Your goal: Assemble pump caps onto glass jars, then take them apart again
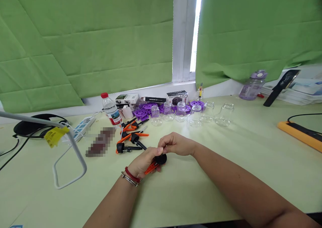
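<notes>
My left hand (pixel 146 161) is wrapped round a black-and-orange lever top (pixel 160 159), with its round black end and part of the orange lever showing. My right hand (pixel 177 144) meets it from the right, its thumb and fingertips pinched together beside my left thumb, just above the round black end. Whatever is in that pinch is hidden or too small to make out. Beyond my left hand lie several similar black-and-orange lever tops (pixel 129 148) in a loose pile. Farther back stands a row of several clear glass jars (pixel 195 115).
Purple plastic pieces (pixel 142 113) and small boxes (pixel 177 98) line the wall behind the jars. A red-capped water bottle (pixel 110 109) stands at back left. A grey metal frame (pixel 82 166) rises at left. At right are a purple drinking bottle (pixel 251 87) and an orange bar (pixel 299 134).
</notes>
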Demonstrator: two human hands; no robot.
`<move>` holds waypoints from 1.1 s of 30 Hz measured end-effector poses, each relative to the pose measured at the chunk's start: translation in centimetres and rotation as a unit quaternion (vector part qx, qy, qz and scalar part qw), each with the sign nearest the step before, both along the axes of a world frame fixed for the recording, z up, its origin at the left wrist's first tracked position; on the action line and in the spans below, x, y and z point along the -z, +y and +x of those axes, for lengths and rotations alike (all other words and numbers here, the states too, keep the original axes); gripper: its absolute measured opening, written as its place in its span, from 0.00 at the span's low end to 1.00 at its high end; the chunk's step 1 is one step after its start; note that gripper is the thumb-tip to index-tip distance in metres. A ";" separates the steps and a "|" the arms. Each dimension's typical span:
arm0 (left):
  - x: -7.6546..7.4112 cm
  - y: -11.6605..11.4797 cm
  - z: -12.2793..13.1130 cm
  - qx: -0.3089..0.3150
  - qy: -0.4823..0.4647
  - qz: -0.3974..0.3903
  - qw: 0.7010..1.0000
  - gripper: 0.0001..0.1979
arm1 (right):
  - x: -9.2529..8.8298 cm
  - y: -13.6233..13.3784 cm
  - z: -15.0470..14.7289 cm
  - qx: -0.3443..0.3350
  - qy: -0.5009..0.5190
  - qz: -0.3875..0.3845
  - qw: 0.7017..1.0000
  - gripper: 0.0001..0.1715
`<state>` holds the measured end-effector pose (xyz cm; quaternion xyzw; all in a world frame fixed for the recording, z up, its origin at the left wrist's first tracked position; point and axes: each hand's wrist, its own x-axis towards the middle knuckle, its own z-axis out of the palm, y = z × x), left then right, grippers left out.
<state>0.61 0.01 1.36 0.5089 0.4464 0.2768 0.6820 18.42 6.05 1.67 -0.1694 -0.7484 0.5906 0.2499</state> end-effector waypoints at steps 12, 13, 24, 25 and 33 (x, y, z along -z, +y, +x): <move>-1.8 0.0 1.2 -0.118 0.255 0.203 0.938 0.25 | -0.2 -0.7 -0.2 0.191 0.028 -0.207 0.959 0.11; -1.9 0.0 1.4 -0.152 0.329 0.253 0.897 0.26 | -0.3 -1.0 -0.2 0.178 0.022 -0.249 0.952 0.13; -1.5 1.7 3.8 -0.211 0.545 0.424 0.692 0.46 | 0.3 -1.6 -1.5 0.270 0.093 -0.263 0.921 0.11; -1.3 1.8 3.7 -0.211 0.535 0.424 0.700 0.47 | 0.4 -1.5 -1.6 0.275 0.083 -0.257 0.923 0.10; -0.5 1.8 2.2 -0.209 0.450 0.429 0.755 0.46 | 0.7 -0.5 -0.8 0.268 0.032 -0.190 0.944 0.05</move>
